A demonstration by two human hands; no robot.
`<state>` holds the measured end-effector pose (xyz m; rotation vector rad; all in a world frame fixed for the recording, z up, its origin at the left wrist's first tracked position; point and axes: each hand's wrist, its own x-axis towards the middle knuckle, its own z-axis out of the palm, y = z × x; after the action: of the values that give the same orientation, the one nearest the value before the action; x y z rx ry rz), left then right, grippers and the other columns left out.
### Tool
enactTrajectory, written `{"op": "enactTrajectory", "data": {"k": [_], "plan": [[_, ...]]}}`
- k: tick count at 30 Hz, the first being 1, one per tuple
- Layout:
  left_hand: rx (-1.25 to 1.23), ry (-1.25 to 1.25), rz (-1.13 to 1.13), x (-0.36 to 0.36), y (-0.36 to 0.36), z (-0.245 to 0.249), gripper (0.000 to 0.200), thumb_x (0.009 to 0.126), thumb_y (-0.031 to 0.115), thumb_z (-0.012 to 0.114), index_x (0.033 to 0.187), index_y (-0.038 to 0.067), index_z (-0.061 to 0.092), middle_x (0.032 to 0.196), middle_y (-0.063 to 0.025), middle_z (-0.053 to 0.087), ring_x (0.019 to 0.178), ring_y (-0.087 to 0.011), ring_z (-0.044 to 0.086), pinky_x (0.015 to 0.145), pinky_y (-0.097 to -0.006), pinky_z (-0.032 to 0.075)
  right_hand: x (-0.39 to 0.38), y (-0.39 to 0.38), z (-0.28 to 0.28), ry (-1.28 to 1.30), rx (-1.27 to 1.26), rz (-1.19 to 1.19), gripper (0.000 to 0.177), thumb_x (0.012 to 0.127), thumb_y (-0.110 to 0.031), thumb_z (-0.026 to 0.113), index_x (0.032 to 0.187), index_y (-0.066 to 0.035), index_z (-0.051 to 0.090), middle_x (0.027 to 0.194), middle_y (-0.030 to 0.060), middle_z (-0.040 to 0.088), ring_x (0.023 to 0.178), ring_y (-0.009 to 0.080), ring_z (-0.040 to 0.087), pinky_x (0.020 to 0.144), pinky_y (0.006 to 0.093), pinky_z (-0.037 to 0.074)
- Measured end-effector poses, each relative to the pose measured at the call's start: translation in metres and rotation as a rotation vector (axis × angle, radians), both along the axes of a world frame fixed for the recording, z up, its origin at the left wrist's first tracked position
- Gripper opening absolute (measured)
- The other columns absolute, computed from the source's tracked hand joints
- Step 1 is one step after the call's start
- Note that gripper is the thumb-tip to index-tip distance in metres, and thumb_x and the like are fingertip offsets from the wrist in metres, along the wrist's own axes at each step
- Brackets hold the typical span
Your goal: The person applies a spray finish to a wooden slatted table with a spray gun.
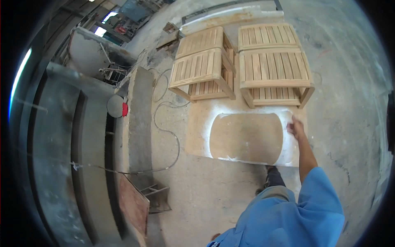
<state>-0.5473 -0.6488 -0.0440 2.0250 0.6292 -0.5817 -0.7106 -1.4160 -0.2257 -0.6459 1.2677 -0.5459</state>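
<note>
My right hand reaches forward over the right end of a thin brown board on the floor. Its fingers are loosely bent, the thumb stands apart from them, and nothing shows between them. White spray dust on the board frames a bare brown patch with curved ends. Just beyond the board, on the right, stands a slatted wooden stool with a lower shelf. A similar slatted stool is to its left. My left hand is out of view.
Behind these are two more slatted stools. A hose snakes across the floor on the left, beside a low concrete wall. A round grey lid with a red cloth sits by it. A reddish panel leans nearby.
</note>
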Motion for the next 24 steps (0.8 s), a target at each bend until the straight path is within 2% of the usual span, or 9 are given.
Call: {"op": "enactTrajectory", "data": {"k": [3,5,8,10,15,17,20,22,24], "plan": [[0.125,0.09,-0.042,0.015,-0.014,0.039,0.04,0.087,0.028,0.062,0.123,0.015,0.052,0.103,-0.007,0.065,0.093,-0.0238,0.064,0.073,-0.0422,0.051,0.043,-0.077,-0.033,-0.224,-0.103,-0.184,0.067,0.087,-0.052,0.066,0.13,-0.003,0.048,0.107,0.0141,0.061,0.087,0.024,0.06,0.072,0.0391,0.054],[0.201,0.165,-0.049,0.007,-0.022,0.063,0.04,0.088,0.027,0.062,0.124,0.014,0.052,0.103,-0.0073,0.066,0.093,-0.0232,0.064,0.073,-0.0409,0.051,0.078,-0.111,0.0,-0.235,-0.039,-0.465,0.069,0.086,-0.053,0.067,0.133,-0.006,0.046,0.114,0.0145,0.054,0.096,0.0257,0.055,0.083,0.0432,0.052],[0.271,0.257,-0.054,0.002,-0.048,0.085,0.04,0.089,0.026,0.061,0.125,0.013,0.052,0.104,-0.0077,0.066,0.093,-0.0224,0.064,0.073,-0.039,0.051,0.11,-0.152,0.025,-0.258,-0.046,-0.518,0.07,0.085,-0.053,0.068,0.133,-0.008,0.046,0.113,0.0147,0.053,0.101,0.0294,0.055,0.087,0.045,0.05],[0.297,0.307,-0.064,0.005,-0.07,0.091,0.04,0.09,0.026,0.061,0.126,0.012,0.052,0.105,-0.0079,0.066,0.093,-0.0218,0.065,0.073,-0.0377,0.052,0.126,-0.171,0.028,-0.331,0.063,-0.746,0.07,0.085,-0.052,0.069,0.133,-0.007,0.046,0.115,0.0155,0.053,0.109,0.0317,0.053,0.091,0.0467,0.049],[0.34,0.408,-0.079,0.019,-0.118,0.1,0.04,0.091,0.024,0.06,0.128,0.01,0.052,0.107,-0.0085,0.066,0.094,-0.0204,0.065,0.073,-0.0345,0.052,0.14,-0.181,-0.002,-0.454,-0.027,-0.844,0.069,0.083,-0.048,0.072,0.131,-0.008,0.044,0.119,0.0131,0.054,0.107,0.0284,0.058,0.087,0.0461,0.054],[0.3,0.334,-0.183,0.052,-0.164,0.087,0.043,0.093,0.027,0.058,0.13,0.005,0.05,0.107,-0.0088,0.066,0.094,-0.0187,0.065,0.075,-0.0334,0.052,0.14,-0.183,0.001,-0.455,0.016,-0.864,0.065,0.084,-0.043,0.073,0.13,-0.007,0.045,0.116,0.0111,0.057,0.1,0.0266,0.061,0.083,0.0435,0.057],[0.224,0.205,-0.557,0.11,-0.216,0.038,0.041,0.096,0.026,0.056,0.132,0.007,0.049,0.109,-0.0103,0.066,0.095,-0.0168,0.063,0.076,-0.0316,0.051,0.142,-0.159,0.025,-0.333,-0.007,-0.895,0.064,0.084,-0.042,0.073,0.129,-0.007,0.044,0.114,0.0095,0.058,0.098,0.0243,0.062,0.08,0.0395,0.057],[0.148,0.126,-0.773,0.15,-0.261,-0.007,0.04,0.096,0.021,0.056,0.132,0.005,0.049,0.108,-0.0085,0.066,0.092,-0.0139,0.062,0.074,-0.0279,0.05,0.126,-0.127,0.008,-0.316,0.097,-0.809,0.082,0.085,-0.044,0.07,0.145,-0.004,0.031,0.134,0.0162,0.048,0.118,0.0294,0.052,0.098,0.0421,0.046],[0.056,0.086,-0.884,0.173,-0.335,-0.028,0.04,0.096,0.018,0.056,0.133,0.003,0.049,0.107,-0.0068,0.066,0.093,-0.012,0.061,0.074,-0.0254,0.048,0.111,-0.075,0.0,-0.406,0.043,-0.742,0.082,0.086,-0.048,0.067,0.146,-0.005,0.03,0.138,0.0165,0.045,0.124,0.0293,0.048,0.104,0.0431,0.041]]}}
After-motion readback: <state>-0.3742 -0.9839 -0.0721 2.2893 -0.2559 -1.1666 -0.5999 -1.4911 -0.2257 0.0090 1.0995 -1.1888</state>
